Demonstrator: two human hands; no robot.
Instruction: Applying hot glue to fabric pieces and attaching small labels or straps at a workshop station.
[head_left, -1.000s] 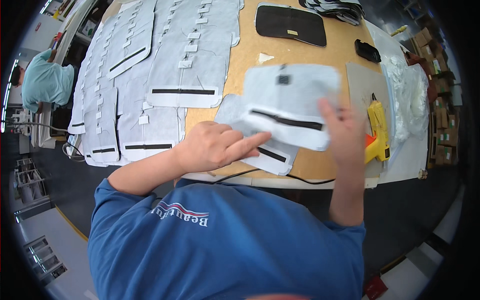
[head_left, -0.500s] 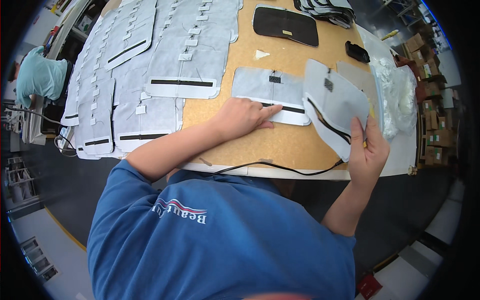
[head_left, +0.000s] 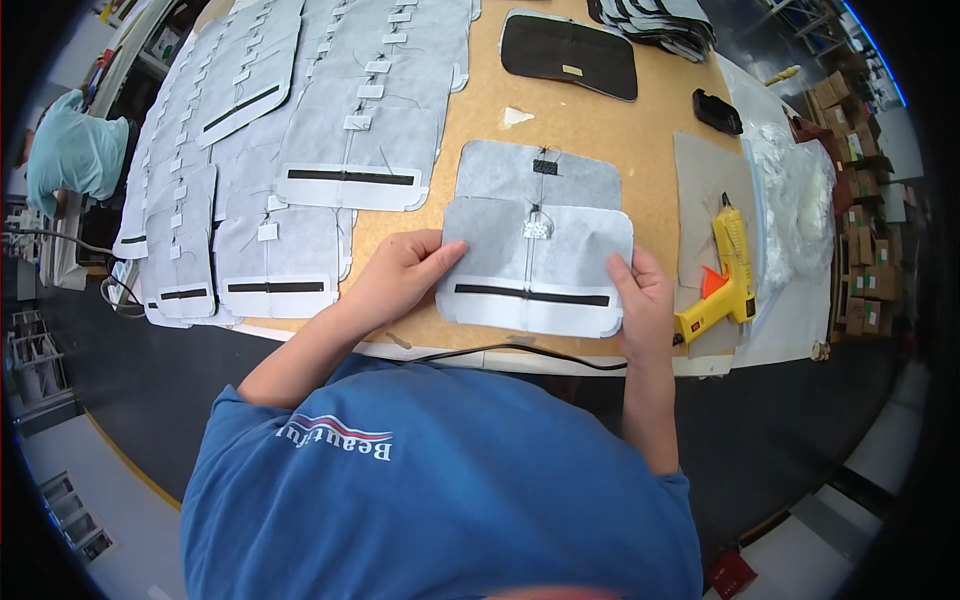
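Between my two hands lies a pale grey fabric panel [head_left: 490,250] with rounded corners, a black strip along its near side and a small shiny patch near its far edge. My left hand [head_left: 405,275] grips its left edge, thumb on top. On the right edge, my right hand [head_left: 645,295] pinches it the same way. The held panel overlaps a second grey panel [head_left: 590,182], whose far part shows a dark patch at the middle. A yellow hot glue gun [head_left: 738,250] with an orange trigger rests just right of my right hand.
Overlapping rows of similar panels [head_left: 400,120] cover the table's left side. Farther back are a dark panel [head_left: 570,55], a stack of panels [head_left: 660,25] and a black object [head_left: 717,110]. Clear plastic [head_left: 800,190] lies right. A black cable [head_left: 500,348] follows the near edge. Another person [head_left: 80,155] bends at far left.
The panel in my right hand has moved left and down over the other panel. My left hand has left the lower panel's strip and now grips the held one. The glue gun is uncovered.
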